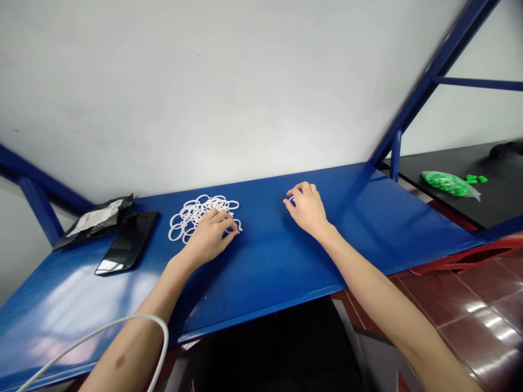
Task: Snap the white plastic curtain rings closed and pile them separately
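A pile of several thin white rings (192, 213) lies on the blue metal shelf (265, 256). My left hand (210, 235) rests on the right side of the pile, fingers curled and pinching at a ring near its edge. Further right, apart from the pile, my right hand (306, 208) sits on the shelf with its fingers bent. A small white ring (291, 200) shows at its fingertips.
A black phone (127, 242) lies screen up at the left, next to a black foil bag (95, 219). A bag of green pieces (448, 183) sits on a black surface at the right. A white cable (122, 326) loops over my left forearm. Blue frame posts rise at both sides.
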{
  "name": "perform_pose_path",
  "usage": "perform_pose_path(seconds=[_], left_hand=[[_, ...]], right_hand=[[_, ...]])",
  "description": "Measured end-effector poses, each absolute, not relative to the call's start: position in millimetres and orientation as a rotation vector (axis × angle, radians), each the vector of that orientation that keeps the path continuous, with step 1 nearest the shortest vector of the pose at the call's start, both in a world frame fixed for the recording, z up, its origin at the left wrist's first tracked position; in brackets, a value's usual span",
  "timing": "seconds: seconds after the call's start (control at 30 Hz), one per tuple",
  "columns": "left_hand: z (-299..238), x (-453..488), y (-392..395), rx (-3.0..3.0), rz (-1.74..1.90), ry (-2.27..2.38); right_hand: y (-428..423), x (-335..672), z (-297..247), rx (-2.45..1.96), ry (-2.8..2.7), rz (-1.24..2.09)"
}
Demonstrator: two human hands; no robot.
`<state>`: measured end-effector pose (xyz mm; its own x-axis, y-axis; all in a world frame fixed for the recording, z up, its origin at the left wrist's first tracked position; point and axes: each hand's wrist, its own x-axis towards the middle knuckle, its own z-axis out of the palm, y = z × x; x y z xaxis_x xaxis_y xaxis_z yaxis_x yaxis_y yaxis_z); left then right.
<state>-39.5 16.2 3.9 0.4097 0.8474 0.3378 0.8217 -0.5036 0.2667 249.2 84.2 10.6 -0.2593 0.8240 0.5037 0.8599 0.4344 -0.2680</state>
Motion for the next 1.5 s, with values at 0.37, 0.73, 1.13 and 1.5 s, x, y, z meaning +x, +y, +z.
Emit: perform_pose_path(seconds=[0.37,0.73,1.13,1.5], left_hand=[[11,6,-4,1.723,1.052,1.221],[17,11,-6,1.663,1.284,1.324],[4,7,-6,2.083,1.223,1.451],[-16,2,-3,2.687,1.293,1.273]], right_hand=[[41,206,12,-0.736,-2.290,0.492],[44,208,15,-0.701,-2.118,0.632],[39,208,10,-0.739,-2.370,0.432],[40,211,-2,-0.682,-2.540,0.191]])
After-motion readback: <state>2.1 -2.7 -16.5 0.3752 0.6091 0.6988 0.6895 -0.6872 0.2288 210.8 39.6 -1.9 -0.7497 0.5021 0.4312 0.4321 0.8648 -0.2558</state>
